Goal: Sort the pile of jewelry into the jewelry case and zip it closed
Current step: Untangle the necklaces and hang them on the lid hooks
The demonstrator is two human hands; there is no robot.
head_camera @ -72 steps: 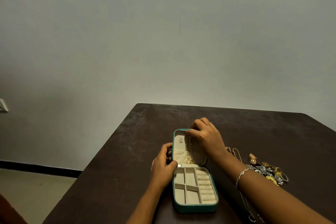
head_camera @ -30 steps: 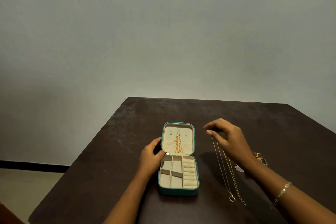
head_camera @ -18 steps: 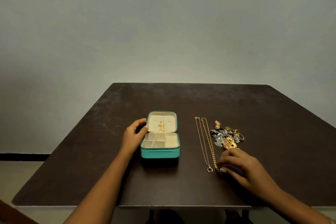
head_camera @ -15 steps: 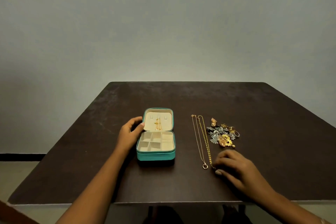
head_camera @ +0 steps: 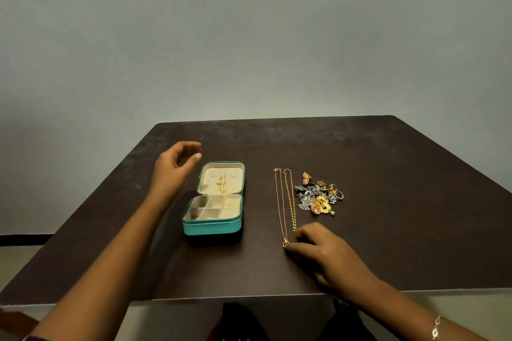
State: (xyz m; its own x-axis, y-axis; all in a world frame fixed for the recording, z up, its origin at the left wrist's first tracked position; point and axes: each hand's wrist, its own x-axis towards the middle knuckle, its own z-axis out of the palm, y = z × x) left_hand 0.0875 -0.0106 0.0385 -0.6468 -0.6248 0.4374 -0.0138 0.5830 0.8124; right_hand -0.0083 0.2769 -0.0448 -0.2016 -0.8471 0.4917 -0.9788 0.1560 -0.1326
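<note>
The teal jewelry case lies open left of centre on the dark table, with bare cream compartments. A gold chain hangs inside its raised lid. My left hand hovers just left of the lid, fingers loosely curled and holding nothing. Two long necklaces lie stretched out to the right of the case: a thin one with a ring pendant and a thicker gold chain. My right hand sits at their near ends, fingertips curled onto the thicker chain's end. The jewelry pile of rings, silver pieces and a yellow flower lies beyond.
The dark table ends in a near edge just behind my right wrist, and its back edge meets a plain grey wall. A bracelet is on my right wrist.
My left hand has let go of the case's side and lifted up beside the lid. My right hand stays at the near ends of the necklaces, fingers curled in tighter.
</note>
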